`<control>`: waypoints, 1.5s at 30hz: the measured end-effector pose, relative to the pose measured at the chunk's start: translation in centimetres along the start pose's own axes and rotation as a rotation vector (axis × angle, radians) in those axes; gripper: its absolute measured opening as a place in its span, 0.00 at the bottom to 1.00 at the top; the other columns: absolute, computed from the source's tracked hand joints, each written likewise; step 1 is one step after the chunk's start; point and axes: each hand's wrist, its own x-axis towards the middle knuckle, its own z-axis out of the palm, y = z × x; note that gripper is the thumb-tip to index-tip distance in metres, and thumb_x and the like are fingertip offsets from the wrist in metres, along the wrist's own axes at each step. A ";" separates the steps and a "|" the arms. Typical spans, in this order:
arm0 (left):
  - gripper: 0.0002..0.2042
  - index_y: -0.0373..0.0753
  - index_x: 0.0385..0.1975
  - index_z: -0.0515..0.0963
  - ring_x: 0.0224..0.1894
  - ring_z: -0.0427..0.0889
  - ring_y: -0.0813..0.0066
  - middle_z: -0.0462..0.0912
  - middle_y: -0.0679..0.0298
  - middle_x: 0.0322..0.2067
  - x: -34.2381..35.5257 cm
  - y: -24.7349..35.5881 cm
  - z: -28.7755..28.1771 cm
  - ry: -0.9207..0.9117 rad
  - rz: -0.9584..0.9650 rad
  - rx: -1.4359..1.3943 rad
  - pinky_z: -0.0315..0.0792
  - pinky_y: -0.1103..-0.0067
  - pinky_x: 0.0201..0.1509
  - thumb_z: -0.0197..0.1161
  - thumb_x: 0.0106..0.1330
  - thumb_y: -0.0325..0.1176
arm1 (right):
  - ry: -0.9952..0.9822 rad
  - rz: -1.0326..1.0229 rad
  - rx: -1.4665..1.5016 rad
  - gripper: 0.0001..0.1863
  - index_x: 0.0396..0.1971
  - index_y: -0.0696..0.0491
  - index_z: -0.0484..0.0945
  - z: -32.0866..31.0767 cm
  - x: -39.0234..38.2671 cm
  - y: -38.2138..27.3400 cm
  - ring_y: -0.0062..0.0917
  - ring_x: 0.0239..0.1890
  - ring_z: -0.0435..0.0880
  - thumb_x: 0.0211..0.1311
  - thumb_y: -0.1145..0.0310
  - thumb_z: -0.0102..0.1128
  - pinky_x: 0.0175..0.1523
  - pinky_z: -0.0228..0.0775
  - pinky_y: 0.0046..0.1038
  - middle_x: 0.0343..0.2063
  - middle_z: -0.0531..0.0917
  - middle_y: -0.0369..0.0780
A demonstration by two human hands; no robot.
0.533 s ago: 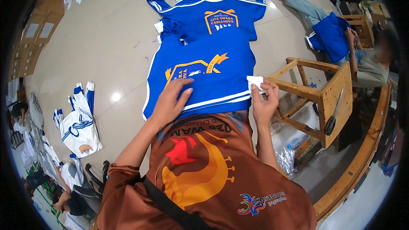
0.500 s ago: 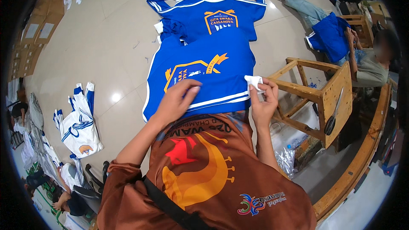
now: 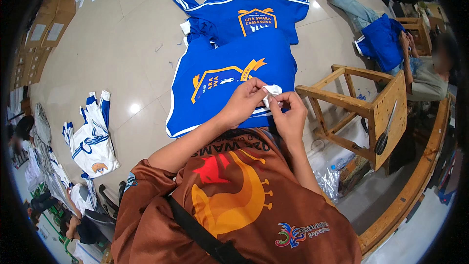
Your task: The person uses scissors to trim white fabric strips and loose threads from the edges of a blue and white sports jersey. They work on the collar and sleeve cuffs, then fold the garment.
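A blue jersey (image 3: 273, 56) with white edging and an orange crest lies spread across my lap and reaches forward. Both hands meet over its near right part, pinching a small white piece of fabric (image 3: 273, 90) that looks like a cuff. My left hand (image 3: 243, 101) grips its left side between thumb and fingers. From the right, my right hand (image 3: 291, 115) pinches its lower edge. Whether the white piece is joined to the jersey is hidden by my fingers. Beyond lies a second blue jersey (image 3: 288, 12), with bunched blue-and-white striped fabric at its far end.
On my right stands a wooden stool (image 3: 361, 99) with scissors (image 3: 386, 129) against its board. Farther right, a seated person handles blue cloth (image 3: 382, 41). A white-and-blue garment (image 3: 93, 139) lies on the tiled floor at left. Cardboard boxes (image 3: 56, 17) are stacked at far left.
My left hand has moved right, off the jersey's front, and now grips the white piece too. My right hand has carried that piece slightly to the left.
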 end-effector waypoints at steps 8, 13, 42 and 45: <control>0.14 0.30 0.57 0.71 0.61 0.82 0.59 0.81 0.50 0.57 -0.2 -0.3 -0.4 0.096 -0.170 -0.550 0.75 0.62 0.70 0.45 0.83 0.32 | -0.006 -0.092 -0.302 0.09 0.39 0.60 0.82 -0.8 1.4 0.4 0.39 0.32 0.83 0.60 0.78 0.58 0.39 0.75 0.34 0.32 0.82 0.47; 0.14 0.31 0.56 0.72 0.59 0.83 0.62 0.81 0.52 0.55 0.2 -0.2 -0.4 0.003 -0.203 -0.468 0.78 0.64 0.66 0.44 0.84 0.34 | -0.055 0.129 0.089 0.10 0.42 0.58 0.83 -1.2 1.7 2.7 0.34 0.32 0.83 0.65 0.76 0.53 0.40 0.75 0.32 0.32 0.85 0.43; 0.14 0.38 0.56 0.70 0.55 0.81 0.75 0.79 0.63 0.51 1.4 1.3 0.0 -0.065 -0.047 -0.236 0.78 0.74 0.62 0.64 0.76 0.29 | 0.689 -0.128 -0.095 0.11 0.49 0.57 0.81 -14.0 2.0 -0.6 0.24 0.46 0.81 0.69 0.75 0.65 0.55 0.74 0.26 0.44 0.83 0.38; 0.14 0.38 0.54 0.72 0.55 0.80 0.78 0.77 0.66 0.50 0.5 2.1 0.6 -0.126 0.076 0.062 0.75 0.79 0.63 0.65 0.72 0.23 | 1.028 -0.123 -0.721 0.15 0.49 0.59 0.82 -21.2 2.0 -0.8 0.37 0.48 0.83 0.71 0.64 0.67 0.58 0.73 0.35 0.44 0.84 0.44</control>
